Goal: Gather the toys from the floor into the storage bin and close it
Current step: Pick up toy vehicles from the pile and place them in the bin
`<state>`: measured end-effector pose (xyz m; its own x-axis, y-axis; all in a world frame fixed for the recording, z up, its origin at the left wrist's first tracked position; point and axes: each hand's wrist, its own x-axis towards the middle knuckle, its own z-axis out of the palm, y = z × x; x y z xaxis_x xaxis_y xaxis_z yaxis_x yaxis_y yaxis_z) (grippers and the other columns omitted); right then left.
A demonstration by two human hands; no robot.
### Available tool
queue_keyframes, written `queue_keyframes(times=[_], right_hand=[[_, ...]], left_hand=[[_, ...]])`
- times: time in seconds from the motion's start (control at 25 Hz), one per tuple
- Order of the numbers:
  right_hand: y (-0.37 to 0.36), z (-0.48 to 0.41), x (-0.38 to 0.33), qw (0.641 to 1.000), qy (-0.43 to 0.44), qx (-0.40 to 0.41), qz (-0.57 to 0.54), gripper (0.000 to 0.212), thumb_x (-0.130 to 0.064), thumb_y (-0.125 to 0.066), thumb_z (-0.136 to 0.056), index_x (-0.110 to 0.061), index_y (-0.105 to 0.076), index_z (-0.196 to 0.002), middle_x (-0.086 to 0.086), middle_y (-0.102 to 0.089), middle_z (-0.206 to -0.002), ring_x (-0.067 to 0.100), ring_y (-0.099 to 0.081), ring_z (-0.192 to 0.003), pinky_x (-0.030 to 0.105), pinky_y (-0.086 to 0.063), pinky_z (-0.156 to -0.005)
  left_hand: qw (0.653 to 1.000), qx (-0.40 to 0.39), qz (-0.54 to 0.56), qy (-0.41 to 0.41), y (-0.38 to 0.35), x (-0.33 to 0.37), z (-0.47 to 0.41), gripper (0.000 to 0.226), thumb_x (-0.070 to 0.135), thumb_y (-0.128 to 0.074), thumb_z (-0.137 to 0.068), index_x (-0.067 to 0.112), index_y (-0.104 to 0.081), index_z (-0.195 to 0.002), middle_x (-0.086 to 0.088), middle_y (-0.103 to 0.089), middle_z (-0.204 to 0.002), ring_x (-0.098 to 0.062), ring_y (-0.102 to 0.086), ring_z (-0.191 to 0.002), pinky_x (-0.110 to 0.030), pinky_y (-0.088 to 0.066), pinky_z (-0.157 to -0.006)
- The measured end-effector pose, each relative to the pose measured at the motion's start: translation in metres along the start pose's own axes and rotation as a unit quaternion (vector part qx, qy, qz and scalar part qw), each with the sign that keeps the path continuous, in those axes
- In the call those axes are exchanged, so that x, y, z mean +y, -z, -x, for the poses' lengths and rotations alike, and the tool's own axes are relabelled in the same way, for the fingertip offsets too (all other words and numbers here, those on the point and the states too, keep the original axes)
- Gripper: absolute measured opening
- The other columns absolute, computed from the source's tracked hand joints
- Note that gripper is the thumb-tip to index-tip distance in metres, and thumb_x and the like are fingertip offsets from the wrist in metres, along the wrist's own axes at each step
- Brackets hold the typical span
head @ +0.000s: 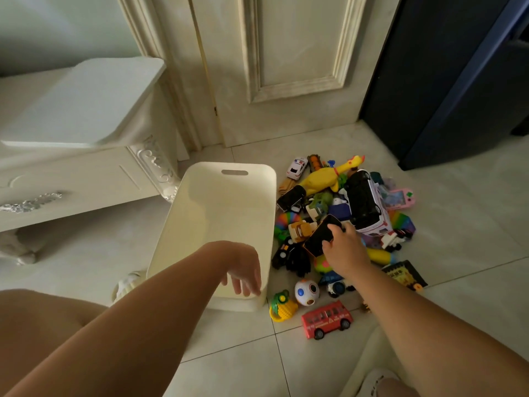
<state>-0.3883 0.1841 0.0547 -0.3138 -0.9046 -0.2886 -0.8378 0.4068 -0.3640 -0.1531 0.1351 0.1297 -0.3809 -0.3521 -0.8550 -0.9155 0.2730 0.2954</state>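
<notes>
A cream storage bin [229,170] stands open on the tiled floor with nothing visible inside. Its white lid [86,101] rests on the low cabinet at the left. To the bin's right lies a pile of toys: a yellow rubber chicken [323,176], a black-and-white bus [366,202], a red bus [326,319], a white puzzle ball [307,292], a corn-shaped toy [282,306]. My right hand [343,250] grips a flat black toy phone [322,234] in the pile. My left hand [244,270] hangs over the bin's near rim, fingers loose and apart.
A white ornate cabinet [86,179] stands left of the bin. A cream door [286,53] is behind, and a dark blue cabinet [446,81] rises at the right. A small book [405,275] lies by the pile. My knees and slippers show at the bottom.
</notes>
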Motion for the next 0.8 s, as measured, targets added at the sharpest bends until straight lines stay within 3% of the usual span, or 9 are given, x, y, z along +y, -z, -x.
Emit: queue_keyframes(times=[0.08,0.16,0.2,0.32,0.48,0.68,0.8], right_hand=[[0.006,-0.006,0.008,0.998,-0.022,0.042,-0.029,0.052,-0.031,-0.044,-0.099,-0.017,-0.032,-0.148,0.016,-0.025,-0.155,0.034,-0.033,-0.139,0.044,-0.035,-0.109],[0.014,-0.017,0.02,0.992,-0.051,0.107,-0.05,0.052,-0.029,-0.045,-0.099,-0.016,-0.033,-0.148,0.018,-0.027,-0.154,0.035,-0.03,-0.14,0.046,-0.034,-0.11],[0.018,-0.025,0.026,0.987,-0.061,0.141,-0.054,0.054,-0.029,-0.047,-0.098,-0.016,-0.033,-0.148,0.019,-0.029,-0.152,0.035,-0.03,-0.139,0.047,-0.035,-0.11],[0.024,-0.051,0.052,0.975,-0.086,0.185,-0.09,0.065,-0.033,-0.058,-0.092,-0.014,-0.031,-0.148,0.019,-0.033,-0.149,0.037,-0.033,-0.137,0.05,-0.038,-0.108],[0.02,-0.093,0.096,0.976,-0.13,0.114,-0.129,0.085,-0.035,-0.069,-0.084,-0.015,-0.022,-0.151,0.019,-0.032,-0.149,0.038,-0.036,-0.135,0.047,-0.039,-0.106],[0.01,-0.129,0.124,0.973,-0.136,0.037,-0.185,0.093,-0.048,-0.071,-0.077,-0.022,-0.02,-0.151,0.013,-0.043,-0.146,0.036,-0.046,-0.13,0.049,-0.043,-0.104],[0.007,-0.138,0.129,0.957,-0.145,0.038,-0.25,0.096,-0.058,-0.069,-0.065,-0.025,-0.029,-0.146,0.01,-0.051,-0.139,0.033,-0.052,-0.125,0.05,-0.045,-0.102]], left_hand=[[0.984,0.173,0.017,-0.03,0.016,0.012,-0.008,0.024,0.034,-0.061,-0.091,0.014,-0.069,-0.099,-0.001,-0.073,-0.092,-0.014,-0.068,-0.081,-0.029,-0.054,-0.08],[0.929,0.353,0.093,-0.053,0.03,0.032,-0.021,0.022,0.038,-0.056,-0.091,0.019,-0.066,-0.087,0.001,-0.066,-0.085,-0.016,-0.061,-0.077,-0.031,-0.051,-0.072],[0.908,0.387,0.146,-0.066,0.036,0.044,-0.028,0.021,0.038,-0.054,-0.091,0.021,-0.065,-0.085,0.001,-0.064,-0.082,-0.017,-0.06,-0.076,-0.032,-0.05,-0.069],[0.901,0.358,0.223,-0.097,0.045,0.08,-0.057,0.018,0.038,-0.051,-0.093,0.026,-0.064,-0.096,0.005,-0.065,-0.091,-0.013,-0.06,-0.082,-0.028,-0.049,-0.069],[0.918,0.294,0.234,-0.124,0.043,0.104,-0.099,0.026,0.033,-0.052,-0.096,0.026,-0.062,-0.119,0.008,-0.061,-0.109,-0.011,-0.058,-0.095,-0.021,-0.044,-0.076],[0.916,0.29,0.253,-0.112,0.043,0.098,-0.122,0.024,0.033,-0.051,-0.095,0.03,-0.062,-0.116,0.01,-0.063,-0.109,-0.008,-0.06,-0.096,-0.016,-0.046,-0.072],[0.916,0.286,0.264,-0.099,0.039,0.093,-0.129,0.021,0.032,-0.052,-0.095,0.031,-0.063,-0.113,0.011,-0.063,-0.105,-0.006,-0.059,-0.092,-0.014,-0.044,-0.068]])
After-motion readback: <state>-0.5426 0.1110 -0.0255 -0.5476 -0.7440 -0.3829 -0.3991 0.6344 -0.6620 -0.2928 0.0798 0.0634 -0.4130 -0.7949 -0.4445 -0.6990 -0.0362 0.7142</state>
